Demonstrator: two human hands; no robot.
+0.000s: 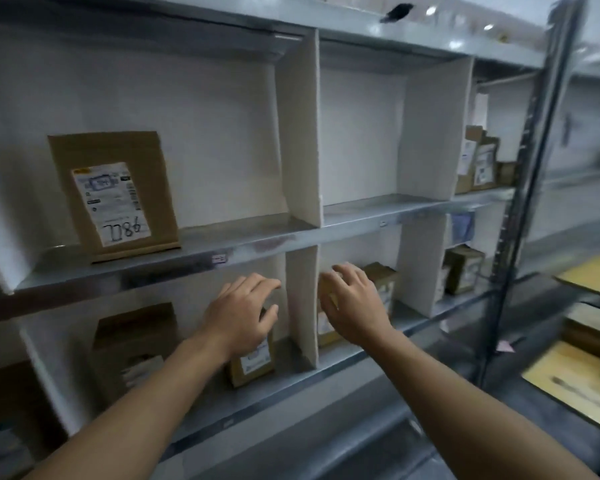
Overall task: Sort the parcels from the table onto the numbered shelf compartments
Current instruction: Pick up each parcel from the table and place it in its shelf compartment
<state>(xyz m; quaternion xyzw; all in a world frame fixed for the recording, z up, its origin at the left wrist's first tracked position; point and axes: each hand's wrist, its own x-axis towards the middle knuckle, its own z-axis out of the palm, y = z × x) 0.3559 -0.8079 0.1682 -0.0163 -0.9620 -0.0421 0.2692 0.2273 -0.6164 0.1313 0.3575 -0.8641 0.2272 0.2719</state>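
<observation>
A grey metal shelf (243,247) with white dividers fills the view. My left hand (241,315) hovers in front of a small brown parcel (253,363) standing in a lower compartment, fingers loosely spread and holding nothing. My right hand (355,301) reaches into the compartment right of the white divider (302,306), fingers spread in front of a brown parcel (326,327) there; whether it touches the parcel is unclear. Another brown parcel (383,282) stands behind it. On the upper shelf a brown parcel (113,195) stands upright with a white label marked by hand.
A larger brown box (132,344) sits left in the lower compartment. More parcels (480,164) stand at the far right of the upper shelf, and a box (463,270) below them. A metal upright (530,174) bounds the shelf. Yellowish flat packages (582,386) lie on the right.
</observation>
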